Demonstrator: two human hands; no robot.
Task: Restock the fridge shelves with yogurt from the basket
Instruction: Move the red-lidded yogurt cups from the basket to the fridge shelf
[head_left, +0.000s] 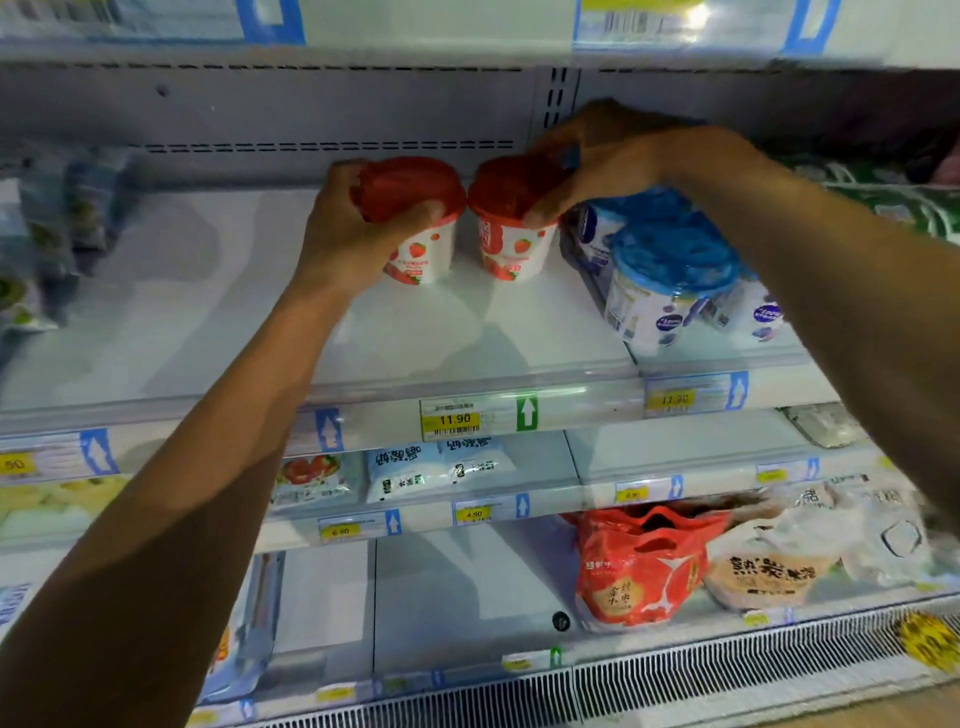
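Two strawberry yogurt cups with red lids stand side by side on the white fridge shelf (208, 332). My left hand (345, 236) grips the left cup (421, 249) round its lid and side. My right hand (597, 156) holds the right cup (511, 249) by its red lid from above. The two cups almost touch. No basket is in view.
Blue-lidded yogurt cups (670, 280) crowd the shelf just right of the red cups. Packaged goods (36, 249) lie at the shelf's far left. Lower shelves hold milk pouches (431, 467) and a red bag (639, 566). A price rail (457, 421) runs along the shelf front.
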